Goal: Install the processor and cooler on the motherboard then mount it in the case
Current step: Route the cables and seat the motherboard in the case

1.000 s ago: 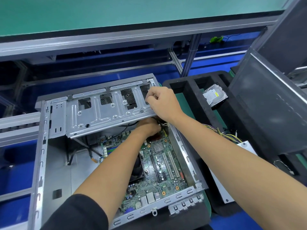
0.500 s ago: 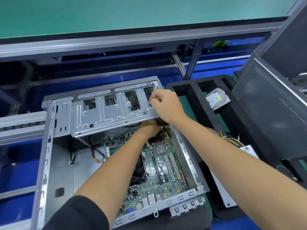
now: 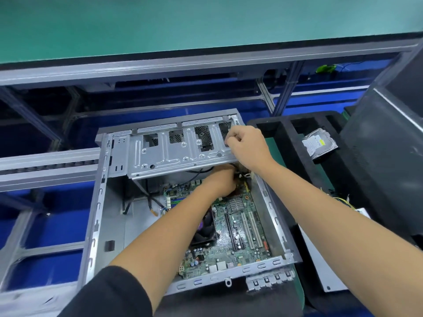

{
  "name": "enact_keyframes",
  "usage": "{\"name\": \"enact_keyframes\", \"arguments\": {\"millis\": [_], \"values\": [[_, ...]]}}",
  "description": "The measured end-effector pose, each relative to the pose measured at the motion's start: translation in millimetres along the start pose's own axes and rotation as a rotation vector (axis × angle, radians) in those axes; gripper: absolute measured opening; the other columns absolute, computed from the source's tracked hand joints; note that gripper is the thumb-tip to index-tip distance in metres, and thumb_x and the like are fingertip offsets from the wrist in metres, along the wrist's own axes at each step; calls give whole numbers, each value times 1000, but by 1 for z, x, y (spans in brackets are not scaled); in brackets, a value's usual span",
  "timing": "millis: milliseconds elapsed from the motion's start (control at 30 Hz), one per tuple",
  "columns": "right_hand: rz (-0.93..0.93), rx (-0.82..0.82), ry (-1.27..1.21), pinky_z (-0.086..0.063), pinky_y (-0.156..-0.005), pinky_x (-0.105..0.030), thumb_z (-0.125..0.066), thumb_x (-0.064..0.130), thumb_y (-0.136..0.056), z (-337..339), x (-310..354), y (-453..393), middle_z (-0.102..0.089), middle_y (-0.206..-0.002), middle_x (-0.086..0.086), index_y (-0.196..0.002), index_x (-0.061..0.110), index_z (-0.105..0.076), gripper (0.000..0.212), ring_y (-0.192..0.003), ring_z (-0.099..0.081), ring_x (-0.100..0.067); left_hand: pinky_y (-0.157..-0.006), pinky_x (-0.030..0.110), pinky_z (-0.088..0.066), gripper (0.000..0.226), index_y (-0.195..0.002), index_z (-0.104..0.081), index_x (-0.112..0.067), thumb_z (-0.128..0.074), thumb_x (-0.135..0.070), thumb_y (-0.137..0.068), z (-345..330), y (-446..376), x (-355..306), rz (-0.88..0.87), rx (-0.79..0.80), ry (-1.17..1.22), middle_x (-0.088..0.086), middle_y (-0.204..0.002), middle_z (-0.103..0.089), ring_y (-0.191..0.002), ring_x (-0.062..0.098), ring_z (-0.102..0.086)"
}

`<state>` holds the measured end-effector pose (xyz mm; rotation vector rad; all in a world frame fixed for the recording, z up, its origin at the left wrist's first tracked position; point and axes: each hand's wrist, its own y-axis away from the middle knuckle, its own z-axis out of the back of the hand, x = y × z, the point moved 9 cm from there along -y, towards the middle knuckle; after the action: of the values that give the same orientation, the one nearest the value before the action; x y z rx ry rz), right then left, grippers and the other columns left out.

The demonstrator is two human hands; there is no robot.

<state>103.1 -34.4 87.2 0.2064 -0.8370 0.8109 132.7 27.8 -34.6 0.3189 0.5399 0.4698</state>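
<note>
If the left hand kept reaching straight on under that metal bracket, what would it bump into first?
Most likely the cable bundle at the far corner of the motherboard: the left hand already seems to touch it beneath the drive bracket. Beyond it lies the case wall, though depth is unclear.

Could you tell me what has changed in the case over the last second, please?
Very little has changed. The right hand still grips the right end of the metal drive bracket, and the left hand stays tucked beneath it at the far end of the motherboard. Nothing was taken hold of or let go. The hard drive lies in the foam tray as before; only the camera shifted slightly.
</note>
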Motion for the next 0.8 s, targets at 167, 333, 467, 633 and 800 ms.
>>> {"name": "enact_keyframes", "arguments": {"millis": [167, 333, 467, 633, 800], "values": [[3, 12, -6, -40, -56, -20, -52, 9, -88, 0, 2, 2, -61, -67, 9, -83, 9, -70, 19, -60, -51, -5, -82, 34, -49, 33, -122, -57, -10, -55, -20, -90, 25, 42, 22, -77, -87, 21, 10, -118, -63, -102, 29, -59], [-1, 12, -1, -37, -52, -21, -52, 9, -87, 1, 3, 3, -58, -61, 12, -82, 10, -70, 19, -54, -48, -4, -82, 36, -50, 21, -110, -63, -14, -54, -24, -93, 38, 78, 88, 59, -70, -115, 7, -110, -66, -99, 26, -60], [-3, 18, 2, -35, -53, -21, -51, 9, -88, 0, 3, 4, -57, -58, 12, -81, 11, -69, 19, -54, -49, -6, -83, 34, -51, 24, -110, -63, -17, -52, -13, -89, 40, 94, 120, 182, -72, -242, 3, -113, -63, -100, 23, -58], [6, 19, 26, -37, -52, -22, -51, 11, -88, -1, 4, 4, -58, -61, 11, -82, 13, -69, 19, -54, -49, -7, -65, 31, -45, 21, -69, -51, -16, -56, -25, -87, 54, 101, 144, 315, -222, -133, 5, -78, -59, -78, 25, -57], [13, 16, 59, -37, -53, -22, -52, 11, -88, -2, 5, 4, -60, -62, 8, -83, 13, -69, 18, -55, -50, -10, -74, 31, -44, 45, -86, -56, -5, -55, -50, -90, 46, 103, 172, 425, -167, -73, 14, -101, -55, -89, 25, -51]]}}
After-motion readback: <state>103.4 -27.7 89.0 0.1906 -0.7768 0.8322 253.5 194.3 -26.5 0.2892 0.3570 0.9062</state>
